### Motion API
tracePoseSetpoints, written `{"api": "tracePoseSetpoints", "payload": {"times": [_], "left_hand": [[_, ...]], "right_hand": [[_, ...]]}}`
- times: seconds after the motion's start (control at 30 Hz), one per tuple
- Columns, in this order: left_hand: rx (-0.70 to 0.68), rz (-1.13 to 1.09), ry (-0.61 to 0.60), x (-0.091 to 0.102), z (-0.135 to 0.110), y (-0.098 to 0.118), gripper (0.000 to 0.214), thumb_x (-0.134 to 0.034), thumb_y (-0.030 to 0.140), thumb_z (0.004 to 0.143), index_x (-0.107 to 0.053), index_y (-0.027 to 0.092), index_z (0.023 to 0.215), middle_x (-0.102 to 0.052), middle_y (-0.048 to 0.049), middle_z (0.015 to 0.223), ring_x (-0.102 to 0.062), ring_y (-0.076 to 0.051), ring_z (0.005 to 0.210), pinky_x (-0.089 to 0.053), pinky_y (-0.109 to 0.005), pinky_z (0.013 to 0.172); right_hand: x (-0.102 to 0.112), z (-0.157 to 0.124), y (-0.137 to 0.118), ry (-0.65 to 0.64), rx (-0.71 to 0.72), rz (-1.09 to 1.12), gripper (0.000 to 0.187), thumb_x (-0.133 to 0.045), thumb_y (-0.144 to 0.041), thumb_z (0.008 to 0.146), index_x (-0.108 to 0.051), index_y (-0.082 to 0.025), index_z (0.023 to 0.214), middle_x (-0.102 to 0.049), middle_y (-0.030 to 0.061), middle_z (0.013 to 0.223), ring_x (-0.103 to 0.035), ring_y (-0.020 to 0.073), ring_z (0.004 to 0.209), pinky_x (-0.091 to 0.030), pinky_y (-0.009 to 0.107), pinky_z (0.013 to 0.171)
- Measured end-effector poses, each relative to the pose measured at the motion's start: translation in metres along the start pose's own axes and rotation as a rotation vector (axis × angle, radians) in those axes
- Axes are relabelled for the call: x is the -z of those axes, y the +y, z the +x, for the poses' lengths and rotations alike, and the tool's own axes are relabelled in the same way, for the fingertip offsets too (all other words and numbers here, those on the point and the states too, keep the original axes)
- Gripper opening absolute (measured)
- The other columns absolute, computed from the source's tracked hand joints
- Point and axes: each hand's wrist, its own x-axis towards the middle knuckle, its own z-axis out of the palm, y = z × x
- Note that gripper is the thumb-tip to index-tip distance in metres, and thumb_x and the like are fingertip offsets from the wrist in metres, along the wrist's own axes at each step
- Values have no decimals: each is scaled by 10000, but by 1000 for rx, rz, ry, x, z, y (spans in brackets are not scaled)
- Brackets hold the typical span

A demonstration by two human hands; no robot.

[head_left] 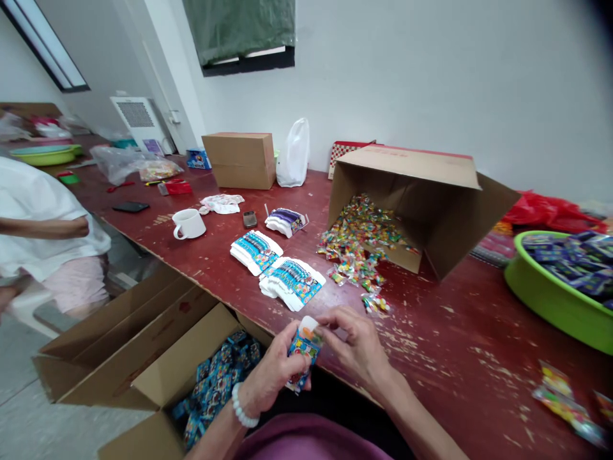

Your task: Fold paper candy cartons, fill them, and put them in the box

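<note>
My left hand (272, 377), with a white bead bracelet on the wrist, is closed around a small colourful packet (304, 350) held upright at the near table edge. My right hand (357, 342) pinches the packet's top, where something orange shows at its white opening. Just beyond lie two fanned stacks of flat blue-and-white packets (292, 282) (257, 250) and a purple stack (286, 221). A heap of small wrapped candies (357, 246) spills from a cardboard box lying on its side (421, 204).
An open carton (158, 358) of blue packets stands on the floor at left. A green basin (550, 287) of dark packets sits at right. A white mug (189, 223), phone (130, 206), closed box (239, 160), white bag (294, 153) lie further back. A person in white (43, 223) sits left.
</note>
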Motion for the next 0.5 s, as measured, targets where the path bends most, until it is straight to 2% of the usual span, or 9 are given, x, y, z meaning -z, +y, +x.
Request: {"api": "tracePoseSetpoints", "payload": {"times": [0.07,0.1,0.27,0.4,0.5], "left_hand": [[-16,28,2,-2,2,0,357,-536,161,718,-488,181,1072,-521,28,748,-509,-90,551,-434,-217,521],[-23,40,-2,-3,2,1,343,-539,157,719,-494,180,1058,-517,28,747,-504,-92,561,-442,-220,529],[8,118,-9,-4,4,2,345,-541,187,746,-498,187,1088,-524,21,788,-493,-92,554,-451,-227,510],[4,261,7,-3,4,2,362,-517,117,705,-531,188,1060,-518,28,755,-482,-96,575,-444,-218,526],[6,274,-23,-4,3,3,381,-513,111,696,-543,187,1069,-530,25,768,-479,-93,570,-433,-216,520]], "right_hand": [[4,1,-4,-21,112,-69,92,-596,-183,879,-685,-204,862,-693,36,810,-622,177,768,-457,284,713],[6,2,-5,-24,121,-82,97,-591,-176,882,-682,-203,865,-695,36,815,-626,175,769,-459,281,716],[17,10,-3,-91,-42,-36,112,-602,-108,843,-671,-194,863,-692,-1,769,-621,134,674,-443,219,621],[24,15,-3,-217,18,-76,110,-608,-88,832,-670,-179,835,-685,-6,764,-604,119,667,-422,201,619],[32,18,-8,-324,3,-95,119,-605,-84,834,-662,-188,818,-667,-29,723,-577,105,636,-391,184,584]]}}
